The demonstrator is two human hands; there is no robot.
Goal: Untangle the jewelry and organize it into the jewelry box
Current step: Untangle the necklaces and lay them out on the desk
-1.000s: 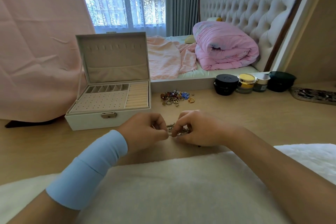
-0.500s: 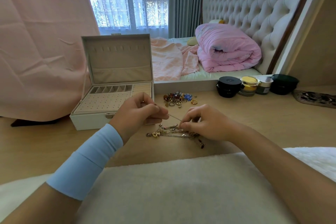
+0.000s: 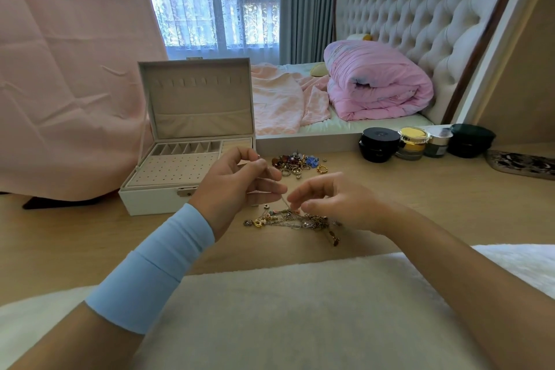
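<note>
A tangle of thin chains with charms (image 3: 288, 221) lies on the wooden floor in front of me. My left hand (image 3: 240, 183) is raised above its left end and pinches a fine chain that runs down into the tangle. My right hand (image 3: 333, 204) hovers over the tangle's right side, thumb and fingers pinching the same chain low down. The white jewelry box (image 3: 156, 201) stands open at the left, lid upright, its beige tray with slots and holes showing. A second pile of rings and coloured pieces (image 3: 295, 163) lies behind my hands.
Several cosmetic jars (image 3: 380, 144) stand in a row at the right by the bed platform. A patterned tray (image 3: 522, 164) lies at the far right. A white fluffy rug (image 3: 270, 309) covers the floor nearest me. Pink cloth (image 3: 69, 69) hangs behind the box.
My hands were together on the tangle; my left hand has lifted up and left, drawing a fine chain out. The tangle now lies uncovered on the floor.
</note>
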